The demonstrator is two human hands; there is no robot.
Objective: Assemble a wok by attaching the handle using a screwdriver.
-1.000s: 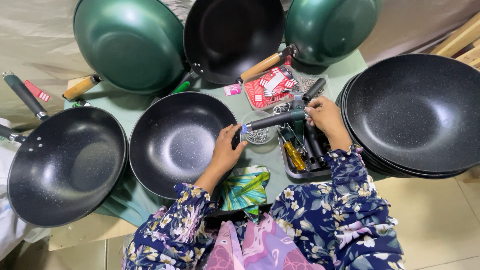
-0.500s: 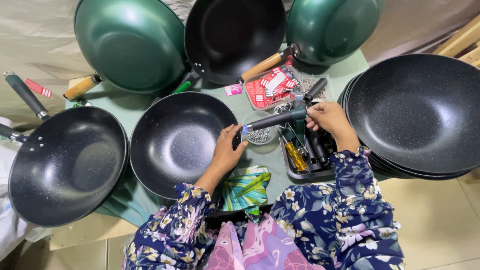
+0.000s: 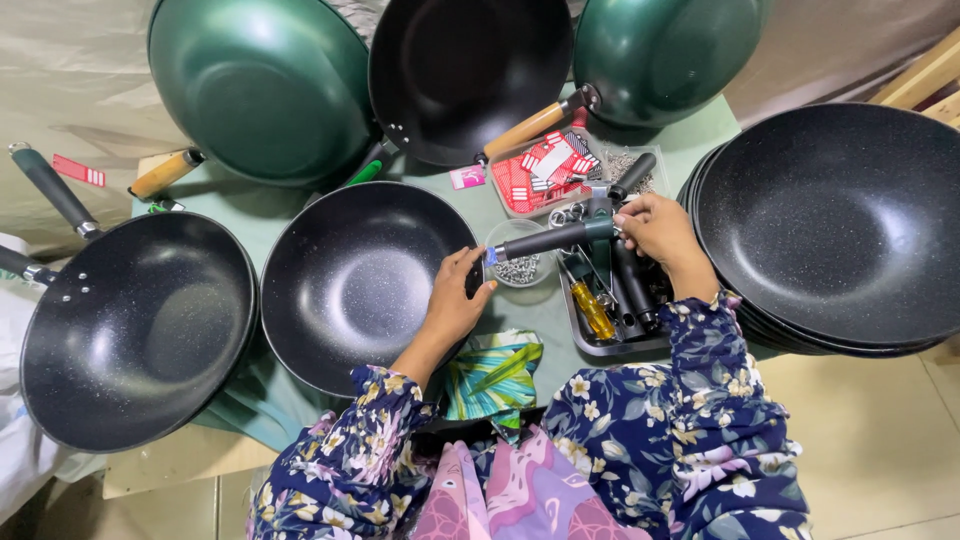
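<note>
a person's left hand [image 3: 455, 300] steadies the handleless black wok [image 3: 362, 283] while the right hand [image 3: 655, 228] clamps a dark handle [image 3: 555, 238] just right of it, not yet attached, above a screw bowl [image 3: 518, 268].

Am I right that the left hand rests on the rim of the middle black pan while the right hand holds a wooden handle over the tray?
Not quite. The head view shows the left hand on the rim of the middle black pan, but the right hand holds a dark, black-looking handle, not a wooden one, over the tray.
</note>
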